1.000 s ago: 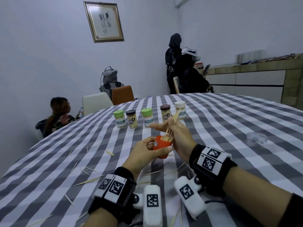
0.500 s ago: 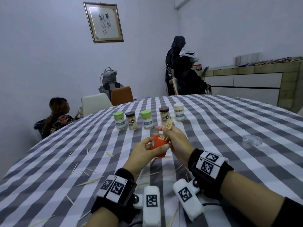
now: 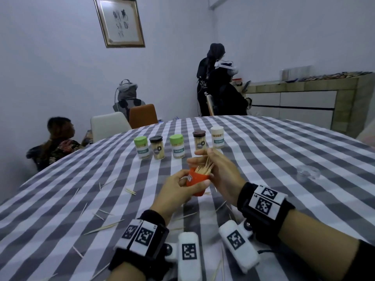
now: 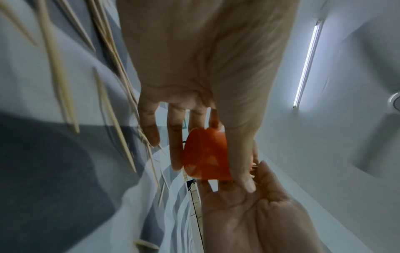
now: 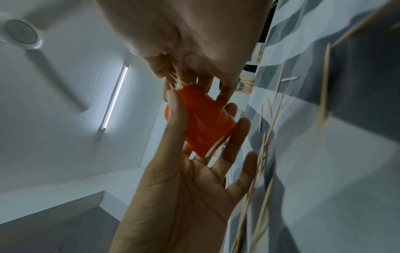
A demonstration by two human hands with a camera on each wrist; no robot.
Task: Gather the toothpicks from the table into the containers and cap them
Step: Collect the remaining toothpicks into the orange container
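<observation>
My left hand (image 3: pixel 182 187) grips a small orange container (image 3: pixel 199 180) between thumb and fingers, tilted and lifted above the striped table (image 3: pixel 263 151). My right hand (image 3: pixel 215 167) pinches a bundle of toothpicks (image 3: pixel 205 168) whose lower ends stand inside the container's mouth. The left wrist view shows the orange container (image 4: pixel 205 157) from below, held by the left hand (image 4: pixel 194 77), with the right hand (image 4: pixel 249 214) beyond. In the right wrist view the toothpicks (image 5: pixel 179 78) fan out from the orange container (image 5: pixel 203 119) into the right hand's fingers (image 5: pixel 160 68). The left hand (image 5: pixel 184 179) cups the container.
Several capped toothpick containers (image 3: pixel 178 147) stand in a row behind my hands. A clear lid (image 3: pixel 308 171) lies at the right. Loose toothpicks (image 3: pixel 105 228) are scattered over the near tablecloth. Chairs and people are beyond the far edge.
The toothpick bundle has slid down into the orange container, so less of it sticks out. My right hand has followed it down. The left hand keeps its hold.
</observation>
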